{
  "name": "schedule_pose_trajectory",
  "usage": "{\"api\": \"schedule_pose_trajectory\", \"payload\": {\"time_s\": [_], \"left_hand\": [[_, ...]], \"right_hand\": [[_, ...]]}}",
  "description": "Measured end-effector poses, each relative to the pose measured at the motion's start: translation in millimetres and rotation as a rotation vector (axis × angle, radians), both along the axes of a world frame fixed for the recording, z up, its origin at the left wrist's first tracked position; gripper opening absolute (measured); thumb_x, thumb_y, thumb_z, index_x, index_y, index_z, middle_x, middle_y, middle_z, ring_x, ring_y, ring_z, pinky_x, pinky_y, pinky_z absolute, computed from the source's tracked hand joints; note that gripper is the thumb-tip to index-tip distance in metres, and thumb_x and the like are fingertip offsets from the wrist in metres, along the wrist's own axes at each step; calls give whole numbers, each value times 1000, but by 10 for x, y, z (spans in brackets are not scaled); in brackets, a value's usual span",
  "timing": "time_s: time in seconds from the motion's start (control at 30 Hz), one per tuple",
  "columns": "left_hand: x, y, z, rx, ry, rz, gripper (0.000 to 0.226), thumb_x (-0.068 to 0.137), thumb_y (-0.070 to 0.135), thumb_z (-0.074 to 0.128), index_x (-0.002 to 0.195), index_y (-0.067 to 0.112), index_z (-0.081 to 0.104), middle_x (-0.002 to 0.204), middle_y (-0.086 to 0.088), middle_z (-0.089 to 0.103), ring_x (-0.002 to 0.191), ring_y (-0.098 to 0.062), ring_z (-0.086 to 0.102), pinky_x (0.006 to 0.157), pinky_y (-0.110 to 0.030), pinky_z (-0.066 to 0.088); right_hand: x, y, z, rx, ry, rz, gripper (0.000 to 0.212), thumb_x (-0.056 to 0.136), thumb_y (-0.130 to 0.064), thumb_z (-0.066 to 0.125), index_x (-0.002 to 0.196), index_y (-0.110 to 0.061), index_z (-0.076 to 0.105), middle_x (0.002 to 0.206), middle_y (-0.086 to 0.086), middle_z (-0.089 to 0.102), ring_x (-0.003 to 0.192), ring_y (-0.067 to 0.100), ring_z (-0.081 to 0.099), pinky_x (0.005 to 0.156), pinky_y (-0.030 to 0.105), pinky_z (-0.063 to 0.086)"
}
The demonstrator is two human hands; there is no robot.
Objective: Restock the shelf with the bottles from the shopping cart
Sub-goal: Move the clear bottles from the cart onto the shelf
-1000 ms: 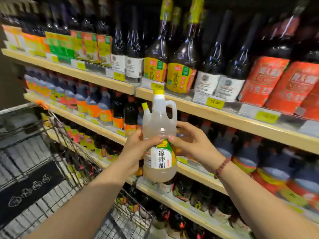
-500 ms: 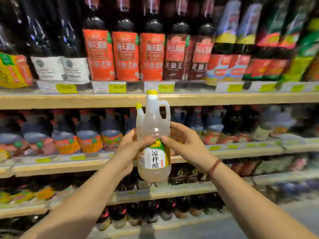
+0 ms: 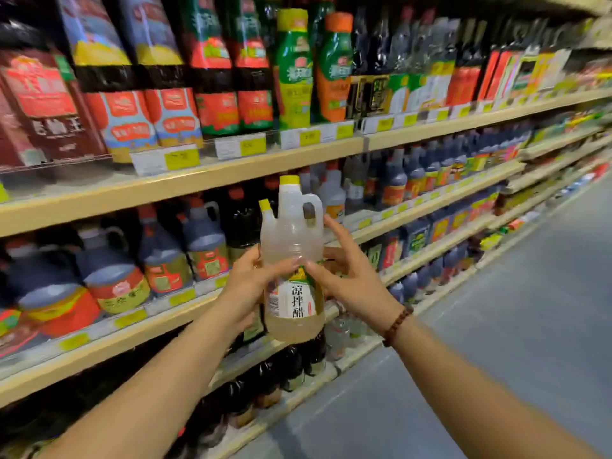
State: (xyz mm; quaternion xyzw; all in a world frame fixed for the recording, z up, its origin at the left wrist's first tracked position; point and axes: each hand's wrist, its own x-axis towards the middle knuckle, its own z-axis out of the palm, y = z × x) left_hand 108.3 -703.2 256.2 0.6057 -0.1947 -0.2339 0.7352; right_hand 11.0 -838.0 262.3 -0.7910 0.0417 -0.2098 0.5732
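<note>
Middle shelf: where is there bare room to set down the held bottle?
A small bare patch shows in front of the pale bottles, just right of the held bottle, though blur leaves it uncertain. Left of it dark jugs stand packed to the front edge.

Bright, even store light falls from overhead, and the grey aisle floor [image 3: 513, 309] carries a soft sheen with no hard shadows. The lowest tier of dark bottles [image 3: 265, 385] sits in shade under the beige shelf boards [image 3: 198, 183]. Small glints streak the glossy black bottles [image 3: 397, 41] on the top tier. The pale translucent plastic bottle with a yellow cap [image 3: 291, 233] is sharpest, its label readable. Labels at the left and far right smear into blur, and the yellow price tags [image 3: 182, 159] are unreadable. The wide lens bows the shelves and stretches the bottom corners.
</note>
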Motion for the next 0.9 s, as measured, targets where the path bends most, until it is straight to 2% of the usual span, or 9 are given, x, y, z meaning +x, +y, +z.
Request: {"api": "schedule_pose_trajectory", "payload": {"time_s": [0.1,0.23,0.4,0.53,0.6,0.7,0.8,0.9], "left_hand": [[-129,-501,-7,1,-15,-59,53,50,27,77,100,14,65,86,-1,75,78,-18,70,65,-30,53],[-248,-1059,-12,14,-29,-163,32,67,9,73,97,13,64,78,2,75,69,-13,70,56,-23,53],[-246,-1626,-84,43,-12,-263,31,74,1,69,105,4,63,78,0,75,69,-14,71,55,-22,53],[-100,-2053,-177,80,-58,-297,57,59,20,78,112,6,62,95,-6,74,82,-18,71,60,-23,54],[6,-2277,-228,98,-67,-317,53,64,17,78,113,7,62,97,-8,73,81,-18,71,58,-23,53],[200,-2613,-311,124,-102,-307,46,72,15,77,114,11,59,97,-7,72,72,-9,70,52,-17,49],[451,-2934,-419,162,-102,-281,49,69,22,80,113,14,60,98,-5,72,80,-15,71,59,-23,52],[716,-3224,-499,204,-91,-257,47,67,26,82,109,21,60,97,1,72,85,-15,70,66,-27,53]], "right_hand": [[-236,-364,-40,-33,-22,-68,68,87,-28,64,142,-41,26,132,-13,53,112,-1,56,92,22,50],[-416,-806,-121,-42,-27,-161,61,85,-31,65,139,-38,37,142,-15,43,123,2,48,101,36,46],[-525,-1256,-227,-4,-25,-247,63,84,-26,67,139,-35,37,139,-10,47,120,5,51,98,32,49],[-456,-1647,-313,-1,-23,-318,65,81,-25,70,138,-34,40,135,-11,50,116,8,56,94,37,52],[-365,-1869,-340,12,-5,-331,65,79,-24,73,135,-37,43,130,-8,55,110,12,60,91,39,53],[-158,-2237,-384,20,-5,-361,66,72,-23,78,130,-38,49,125,-4,59,108,15,62,90,42,54],[114,-2591,-455,56,16,-351,67,67,-24,81,127,-33,53,123,-1,61,107,17,63,88,42,55],[378,-2896,-526,80,42,-351,65,66,-23,82,122,-38,54,121,-4,61,105,13,63,87,36,55]]}}
